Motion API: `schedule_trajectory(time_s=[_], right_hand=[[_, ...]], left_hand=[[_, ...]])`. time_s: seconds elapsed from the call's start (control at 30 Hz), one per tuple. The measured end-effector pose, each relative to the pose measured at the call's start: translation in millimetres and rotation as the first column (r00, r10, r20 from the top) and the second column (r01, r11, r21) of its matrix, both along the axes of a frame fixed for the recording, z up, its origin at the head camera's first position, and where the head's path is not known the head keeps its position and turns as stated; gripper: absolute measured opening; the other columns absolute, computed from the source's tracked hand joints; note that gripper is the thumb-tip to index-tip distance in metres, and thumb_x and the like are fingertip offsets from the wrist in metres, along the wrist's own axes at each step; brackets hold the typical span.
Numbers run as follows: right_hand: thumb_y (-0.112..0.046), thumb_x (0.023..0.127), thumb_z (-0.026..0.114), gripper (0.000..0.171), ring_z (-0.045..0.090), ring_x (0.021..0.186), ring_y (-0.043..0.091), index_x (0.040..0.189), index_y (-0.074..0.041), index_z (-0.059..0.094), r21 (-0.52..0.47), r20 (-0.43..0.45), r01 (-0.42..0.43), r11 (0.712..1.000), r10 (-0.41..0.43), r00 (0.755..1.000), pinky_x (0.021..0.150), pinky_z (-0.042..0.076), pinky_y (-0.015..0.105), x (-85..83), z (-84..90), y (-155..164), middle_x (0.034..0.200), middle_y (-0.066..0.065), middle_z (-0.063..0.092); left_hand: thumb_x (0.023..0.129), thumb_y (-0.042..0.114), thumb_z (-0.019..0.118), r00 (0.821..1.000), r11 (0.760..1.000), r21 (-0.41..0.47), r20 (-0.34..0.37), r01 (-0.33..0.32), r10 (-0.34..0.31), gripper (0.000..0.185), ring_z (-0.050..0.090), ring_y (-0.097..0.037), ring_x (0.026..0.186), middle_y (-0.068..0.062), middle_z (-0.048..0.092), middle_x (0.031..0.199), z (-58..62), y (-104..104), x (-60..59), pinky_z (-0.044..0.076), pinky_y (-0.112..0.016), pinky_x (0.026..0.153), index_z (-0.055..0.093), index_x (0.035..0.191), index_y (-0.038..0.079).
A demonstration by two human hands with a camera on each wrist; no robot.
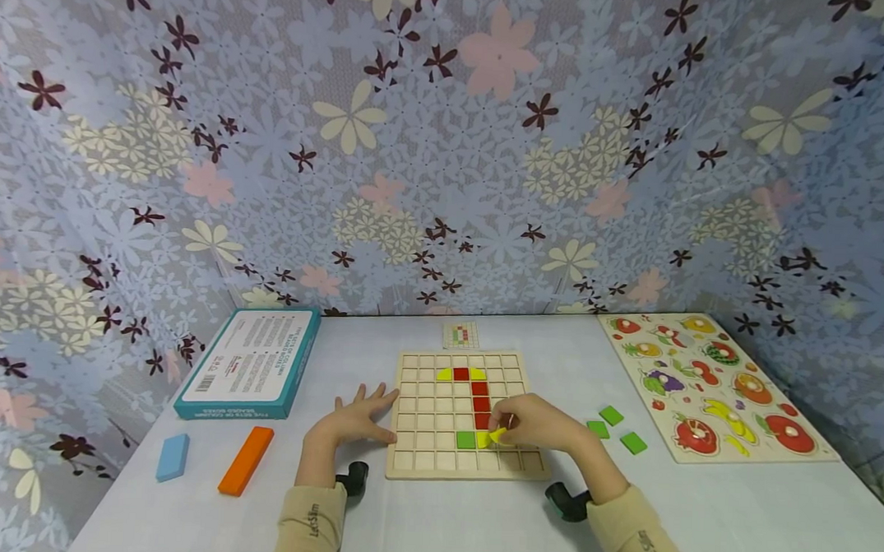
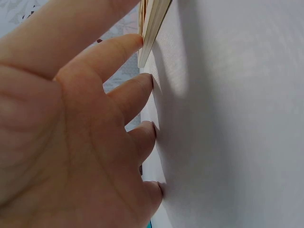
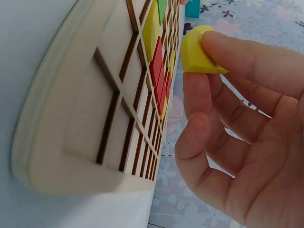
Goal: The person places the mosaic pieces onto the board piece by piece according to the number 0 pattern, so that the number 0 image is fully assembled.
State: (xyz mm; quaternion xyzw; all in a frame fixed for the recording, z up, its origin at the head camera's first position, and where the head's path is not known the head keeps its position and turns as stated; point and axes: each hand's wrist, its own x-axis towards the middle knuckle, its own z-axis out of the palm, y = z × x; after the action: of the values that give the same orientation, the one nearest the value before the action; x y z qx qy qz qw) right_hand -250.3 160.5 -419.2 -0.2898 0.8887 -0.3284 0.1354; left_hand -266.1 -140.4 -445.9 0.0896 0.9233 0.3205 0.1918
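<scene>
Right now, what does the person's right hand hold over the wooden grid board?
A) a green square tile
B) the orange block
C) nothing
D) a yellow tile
D: the right hand pinches a yellow tile between its fingertips just above the grid board, while the loose green tiles and the orange block lie untouched on the table.

**Open lanes and blocked ground around the grid board**

The white table point(image 1: 475, 524) lies bare along its near edge. Left of the wooden grid board point(image 1: 426, 465), the left hand point(image 1: 354, 420) rests flat against the board's edge; beyond it lie an orange block point(image 1: 246, 460), a blue block point(image 1: 173, 456) and a teal box point(image 1: 249, 362). On the right, three green tiles point(image 1: 613, 428) sit between the board and the fruit puzzle point(image 1: 711, 387).
</scene>
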Motion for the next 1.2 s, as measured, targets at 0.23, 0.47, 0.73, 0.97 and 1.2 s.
schedule_trajectory(time_s=[0.23, 0.47, 0.73, 0.97, 1.2], right_hand=[[0.001, 0.078, 0.066, 0.012, 0.053, 0.074, 0.011, 0.082, -0.01, 0.064, -0.013, 0.001, -0.024, 1.0, 0.024, 1.0, 0.065, 0.047, 0.024, -1.9, 0.8, -11, 0.078, -0.005, 0.06], [0.001, 0.078, 0.067, 0.012, 0.054, 0.075, 0.012, 0.083, -0.01, 0.064, -0.037, 0.028, -0.032, 0.999, 0.034, 0.999, 0.07, 0.048, 0.027, -4.4, 0.4, -25, 0.08, -0.004, 0.062], [0.0, 0.08, 0.066, 0.012, 0.05, 0.072, 0.013, 0.083, -0.011, 0.064, -0.042, 0.035, -0.039, 0.998, 0.04, 0.999, 0.065, 0.044, 0.028, -6.6, 0.6, -39, 0.077, -0.005, 0.059], [0.0, 0.079, 0.067, 0.012, 0.051, 0.071, 0.012, 0.081, -0.012, 0.064, -0.055, 0.027, -0.015, 0.998, 0.017, 0.999, 0.062, 0.045, 0.027, -8.6, -2.7, -54, 0.074, -0.005, 0.057], [-0.002, 0.077, 0.07, 0.011, 0.051, 0.071, 0.012, 0.078, -0.012, 0.065, -0.075, -0.007, 0.127, 0.989, -0.128, 0.992, 0.063, 0.044, 0.026, -7.8, -11.1, -64, 0.073, -0.006, 0.058]], left_hand=[[0.072, 0.026, 0.076, 1.0, 1.0, 0.001, 0.003, -0.002, 0.002, 0.082, -0.002, -0.039, 0.14, -0.014, 0.02, 0.152, -1.2, 0, -0.6, -0.012, -0.064, 0.105, 0.037, 0.142, 0.013], [0.072, 0.026, 0.076, 1.0, 1.0, 0.005, 0.003, -0.001, 0.001, 0.082, -0.002, -0.039, 0.14, -0.014, 0.019, 0.152, -1.0, 0, -0.3, -0.012, -0.064, 0.105, 0.037, 0.143, 0.013], [0.073, 0.027, 0.075, 1.0, 1.0, -0.002, 0.006, 0.0, 0.0, 0.081, -0.002, -0.039, 0.14, -0.014, 0.019, 0.152, 0.6, 0, 0.1, -0.012, -0.064, 0.105, 0.036, 0.143, 0.014], [0.073, 0.027, 0.075, 1.0, 1.0, -0.003, 0.01, -0.001, 0.001, 0.081, -0.003, -0.038, 0.14, -0.013, 0.019, 0.152, -0.6, -1, -1.6, -0.012, -0.063, 0.105, 0.036, 0.143, 0.014], [0.073, 0.027, 0.075, 1.0, 1.0, 0.003, 0.011, 0.005, -0.005, 0.081, -0.003, -0.039, 0.14, -0.014, 0.019, 0.152, -1.9, -2, -2.5, -0.013, -0.064, 0.104, 0.036, 0.143, 0.013]])
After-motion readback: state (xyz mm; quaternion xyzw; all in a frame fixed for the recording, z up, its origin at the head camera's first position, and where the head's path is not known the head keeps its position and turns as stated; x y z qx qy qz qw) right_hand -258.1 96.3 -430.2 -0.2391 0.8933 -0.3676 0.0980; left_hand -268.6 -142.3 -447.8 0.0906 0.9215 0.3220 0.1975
